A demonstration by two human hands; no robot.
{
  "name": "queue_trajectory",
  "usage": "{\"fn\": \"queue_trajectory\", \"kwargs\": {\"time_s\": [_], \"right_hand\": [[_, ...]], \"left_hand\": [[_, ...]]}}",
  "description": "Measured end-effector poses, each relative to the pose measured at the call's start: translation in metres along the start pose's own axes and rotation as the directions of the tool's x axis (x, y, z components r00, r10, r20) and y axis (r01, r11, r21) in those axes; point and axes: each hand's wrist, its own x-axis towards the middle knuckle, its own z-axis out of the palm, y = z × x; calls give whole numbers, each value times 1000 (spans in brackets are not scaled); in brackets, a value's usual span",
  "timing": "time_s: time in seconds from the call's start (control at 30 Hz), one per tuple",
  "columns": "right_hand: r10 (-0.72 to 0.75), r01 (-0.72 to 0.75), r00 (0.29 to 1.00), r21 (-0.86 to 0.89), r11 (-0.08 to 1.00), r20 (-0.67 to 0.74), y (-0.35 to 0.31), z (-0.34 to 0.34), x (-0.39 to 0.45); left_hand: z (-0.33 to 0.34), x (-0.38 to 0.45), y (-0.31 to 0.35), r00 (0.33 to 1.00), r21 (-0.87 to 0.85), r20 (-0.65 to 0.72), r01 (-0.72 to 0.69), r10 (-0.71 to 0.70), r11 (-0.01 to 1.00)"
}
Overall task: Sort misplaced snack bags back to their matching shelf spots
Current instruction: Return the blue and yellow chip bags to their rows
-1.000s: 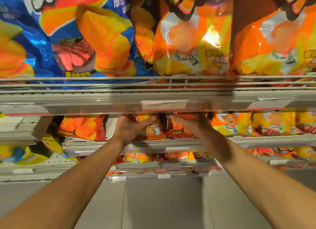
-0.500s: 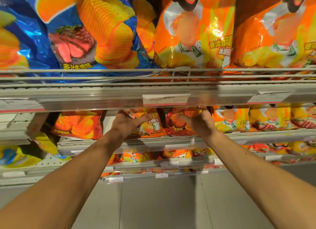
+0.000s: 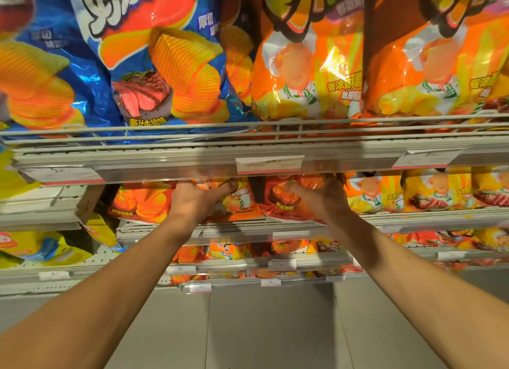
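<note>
Two small snack bags gripped on the middle shelf [image 3: 413, 217]: shiny red crinkly bag with ridged chips [image 3: 286, 198] pinched by right hand [image 3: 319, 200], orange-yellow bag with cartoon chef [image 3: 242, 203] clutched in left hand [image 3: 192, 200] (fingers curled round). Above, two big blue foil chip bags [image 3: 154, 65], two big orange chef bags [image 3: 311, 65].

I could not read the small white price label [image 3: 270, 163] on the upper shelf rail; its print was too blurred. The fingertips of my left hand [image 3: 197, 200] and right hand [image 3: 321, 200] were hidden behind that rail, so how they lay stayed unclear. The tall blue ridged-chip bag [image 3: 154, 65] and the large orange chef-print bag [image 3: 308, 65] were cut off by the top edge. The red-orange crinkly snack bag [image 3: 286, 200] was partly covered by my right hand.
</note>
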Motion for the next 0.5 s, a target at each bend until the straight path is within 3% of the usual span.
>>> {"fn": "queue_trajectory", "kwargs": {"time_s": [0.33,0.5], "right_hand": [[-114,90,984,175,980,135,32,-33,-70],[-21,-7,996,303,953,92,77,-69,-82]], "left_hand": [[-3,-24,-13,995,-16,-96,-19,18,1000],[53,-35,7,987,-51,-95,-138,132,989]]}}
